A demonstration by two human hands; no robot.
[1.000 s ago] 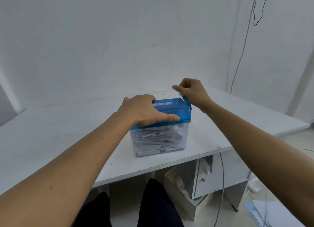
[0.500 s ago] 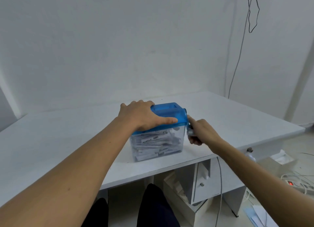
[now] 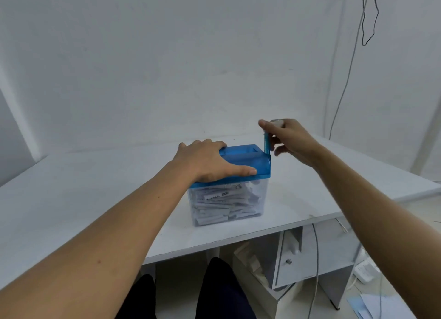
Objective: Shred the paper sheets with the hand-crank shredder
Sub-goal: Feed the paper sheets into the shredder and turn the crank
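Note:
The hand-crank shredder (image 3: 248, 162) has a blue lid on a clear bin and stands near the front edge of the white desk (image 3: 71, 199). The bin holds several cut paper strips (image 3: 222, 206). My left hand (image 3: 207, 161) lies flat on the lid's left part, thumb along the front edge, pressing down. My right hand (image 3: 288, 137) grips the grey knob of the blue crank handle (image 3: 266, 144), which points up at the shredder's right side. No whole sheet shows in the slot.
White walls rise behind the desk, with a dark cable (image 3: 346, 80) hanging at the right. Under the desk sit a small drawer unit (image 3: 288, 261) and a cord. Papers lie on the floor (image 3: 372, 304) at lower right. My dark-trousered legs (image 3: 214, 292) show below.
My right hand has swung the crank from low beside the bin up to the top of its turn. My left hand has stayed on the lid.

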